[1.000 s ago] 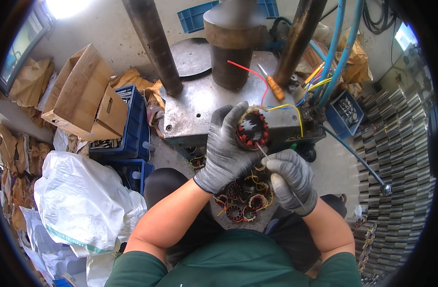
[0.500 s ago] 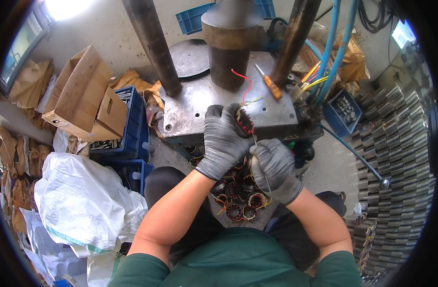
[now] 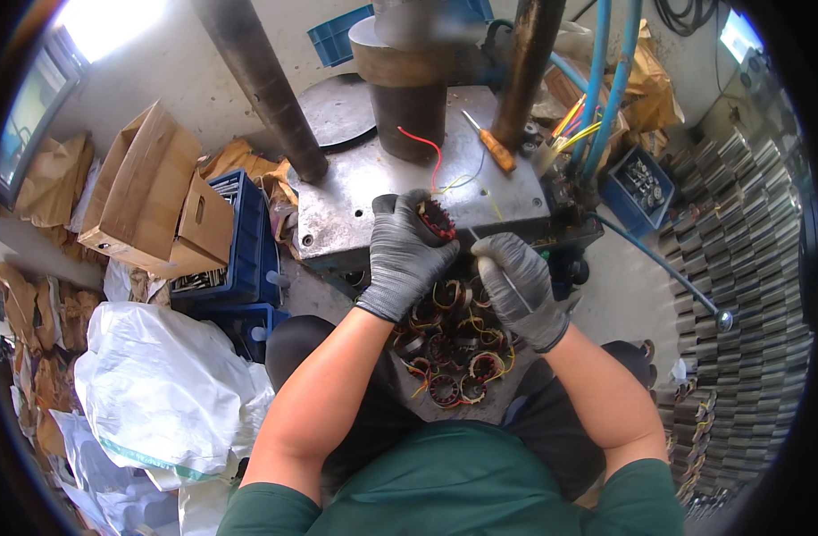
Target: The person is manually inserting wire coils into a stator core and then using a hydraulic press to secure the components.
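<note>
My left hand (image 3: 402, 259), in a grey knit glove, grips a small wound motor stator (image 3: 438, 221) with dark red windings, just over the front edge of the metal press plate (image 3: 338, 214). A red lead (image 3: 438, 161) and thin yellow wires rise from it and lie over the plate. My right hand (image 3: 521, 290), gloved alike, is closed round a thin metal rod (image 3: 513, 286). The rod's tip points up toward the stator and is apart from it. Below both hands, several more wound stators (image 3: 445, 390) with yellow and red wires lie between my knees.
An orange-handled screwdriver (image 3: 496, 150) lies on the plate beside a press column (image 3: 522, 71). Blue bins (image 3: 264, 241), a cardboard box (image 3: 132, 196) and a white sack (image 3: 159, 384) stand left. Stacked metal cores (image 3: 739, 322) line the right side, near a blue lever (image 3: 668, 272).
My right hand has drawn the rod away from the stator, leaving a gap. My left hand still holds the stator, now turned somewhat. The whole view has shifted slightly.
</note>
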Available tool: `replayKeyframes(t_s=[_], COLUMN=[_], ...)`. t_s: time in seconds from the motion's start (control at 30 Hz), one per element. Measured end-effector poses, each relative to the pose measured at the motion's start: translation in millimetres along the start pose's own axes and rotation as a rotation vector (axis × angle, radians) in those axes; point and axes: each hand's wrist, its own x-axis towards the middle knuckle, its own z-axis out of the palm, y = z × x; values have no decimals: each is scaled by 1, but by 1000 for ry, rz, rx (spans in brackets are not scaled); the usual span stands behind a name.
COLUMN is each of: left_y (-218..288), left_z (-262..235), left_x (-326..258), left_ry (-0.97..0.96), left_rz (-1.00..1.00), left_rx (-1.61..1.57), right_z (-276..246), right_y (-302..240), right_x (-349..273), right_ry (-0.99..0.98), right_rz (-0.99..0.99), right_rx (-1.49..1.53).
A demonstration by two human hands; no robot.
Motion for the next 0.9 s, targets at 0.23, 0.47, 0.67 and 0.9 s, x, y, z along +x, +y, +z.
replayKeyframes(t_s=[0.23, 0.47, 0.67, 0.9], left_y=[-6, 17, 43, 38], left_z=[4, -5, 2, 12], left_x=[-13, -21, -27, -28], left_ry=[76, 122, 112, 48], left_rz=[-7, 100, 249, 190], left_rx=[-502, -1080, -1150, -1062], right_z=[-16, -17, 2, -7], right_y=[-15, -14, -22, -26], right_x=[4, 2, 6, 14], right_ry=[131, -6, 25, 18], right_rz=[207, 630, 609, 687], right_rx=[199, 882, 1472, 1597])
